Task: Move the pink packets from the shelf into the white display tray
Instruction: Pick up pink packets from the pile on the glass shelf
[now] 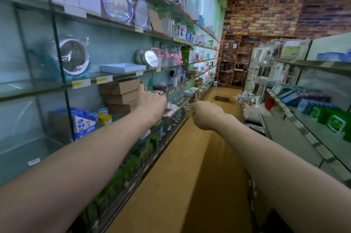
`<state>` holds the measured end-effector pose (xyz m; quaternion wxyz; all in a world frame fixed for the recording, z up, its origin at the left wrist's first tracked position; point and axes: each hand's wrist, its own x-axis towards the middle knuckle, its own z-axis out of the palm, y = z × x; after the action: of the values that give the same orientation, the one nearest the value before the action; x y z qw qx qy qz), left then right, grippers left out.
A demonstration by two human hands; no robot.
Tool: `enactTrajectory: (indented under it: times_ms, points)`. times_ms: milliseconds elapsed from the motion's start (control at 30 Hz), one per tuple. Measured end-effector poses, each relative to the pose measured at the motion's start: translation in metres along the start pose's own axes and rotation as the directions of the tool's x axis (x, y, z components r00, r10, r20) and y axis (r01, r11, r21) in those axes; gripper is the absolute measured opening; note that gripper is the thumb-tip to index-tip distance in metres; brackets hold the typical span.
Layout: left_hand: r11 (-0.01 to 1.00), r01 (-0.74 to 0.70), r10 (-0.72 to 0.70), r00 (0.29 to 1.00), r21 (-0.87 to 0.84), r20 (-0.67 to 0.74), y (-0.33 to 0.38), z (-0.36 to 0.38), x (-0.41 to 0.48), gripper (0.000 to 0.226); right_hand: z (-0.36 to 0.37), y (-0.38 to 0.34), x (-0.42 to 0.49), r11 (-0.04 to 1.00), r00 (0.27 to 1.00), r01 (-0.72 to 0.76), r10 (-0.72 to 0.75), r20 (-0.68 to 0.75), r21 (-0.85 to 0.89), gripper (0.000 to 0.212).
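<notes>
Two hands reaching in: packet pick-up in progress.
The left hand [150, 99] reaches past the cardboard boxes [119, 90] toward what appear to be the pink packets [159, 92], which are blurred. Its fingers are hidden, so its grip cannot be told. The right hand [205, 114] is curled, pinching a clear-wrapped item [187, 108]. The white display tray [123, 67] sits at the front edge of the glass shelf [57, 86], one level above. Next move: likely a firm grasp, then a lift up and left.

Nothing is legible: the yellow shelf labels [81, 83] and the blue-and-white box [84, 127] show only blurred print.
</notes>
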<state>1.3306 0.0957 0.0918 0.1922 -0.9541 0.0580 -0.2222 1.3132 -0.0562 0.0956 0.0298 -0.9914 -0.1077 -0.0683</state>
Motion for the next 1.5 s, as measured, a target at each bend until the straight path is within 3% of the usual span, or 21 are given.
enactTrajectory:
  times_ms: [267, 667, 1000, 1133, 1400, 1500]
  points:
    - [0.999, 0.038, -0.038, 0.999, 0.004, -0.018, 0.003, 0.060, 0.114, 0.030, 0.020, 0.028, 0.117, 1.000, 1.000, 0.022, -0.022, 0.004, -0.022, 0.025]
    - [0.999, 0.046, -0.046, 0.999, 0.011, -0.023, -0.025, 0.121, 0.268, 0.035, 0.031, 0.050, 0.291, 0.999, 0.998, 0.052, -0.052, -0.027, 0.005, 0.034]
    - [0.998, 0.050, -0.050, 0.999, 0.038, -0.003, -0.018, 0.158, 0.357, 0.033, 0.048, 0.088, 0.394, 0.996, 0.997, 0.080, -0.079, -0.026, 0.037, 0.024]
    - [0.992, 0.104, -0.105, 0.994, 0.071, 0.005, -0.015, 0.172, 0.396, 0.027, 0.053, 0.105, 0.438, 0.990, 0.989, 0.136, -0.134, -0.055, 0.033, 0.013]
    - [0.964, 0.239, -0.245, 0.969, 0.114, 0.040, 0.002, 0.190, 0.483, 0.016, 0.043, 0.154, 0.538, 0.959, 0.954, 0.284, -0.285, -0.091, -0.024, 0.015]
    - [0.948, 0.301, -0.305, 0.952, 0.104, 0.032, 0.005, 0.197, 0.508, 0.025, 0.041, 0.167, 0.573, 0.944, 0.938, 0.329, -0.331, -0.100, -0.035, 0.015]
